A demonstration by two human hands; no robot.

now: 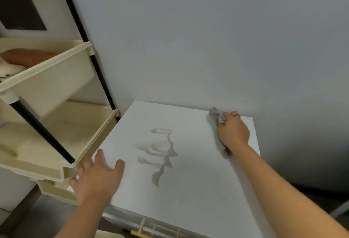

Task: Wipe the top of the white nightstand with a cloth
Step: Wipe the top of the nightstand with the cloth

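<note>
The white nightstand [198, 190] fills the lower middle of the view, its flat top set against a grey wall. A grey cloth [215, 117] lies bunched at the top's far right corner, and my right hand [233, 131] grips it there, pressing it onto the surface. My left hand [97, 177] rests flat with spread fingers on the near left corner of the top. A faint grey shadow or smear marks the middle of the top [160, 154].
A cream plastic shelf rack [62, 143] with black poles stands tight against the nightstand's left side; its upper tray [56, 71] holds a brown object. The grey wall [207, 39] rises behind. A drawer handle [143, 226] shows at the front edge.
</note>
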